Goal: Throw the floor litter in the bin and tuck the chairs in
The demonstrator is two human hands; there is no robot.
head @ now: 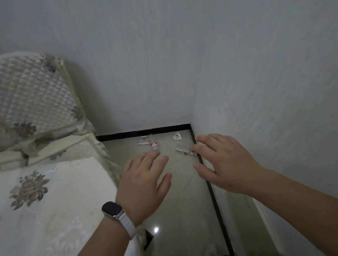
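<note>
Litter lies on the pale tiled floor point(182, 203) in a narrow corner between a bed and the wall. One clear plastic bottle point(154, 144) with a red label lies near the back skirting, beside a flat silvery wrapper point(143, 141). A second clear bottle point(184, 151) lies further right, and a small white triangular scrap point(177, 136) sits behind it. My left hand point(145, 182), with a watch on its wrist, hovers open above the floor, fingertips just short of the first bottle. My right hand point(222, 161) is spread open, its fingertips at the second bottle's end. Neither hand holds anything.
A bed point(33, 215) with a cream floral cover fills the left side, its quilted headboard point(17, 96) against the back wall. A grey wall point(268, 90) closes the right side, with a black skirting line point(211, 187) along the floor. The floor strip between them is narrow.
</note>
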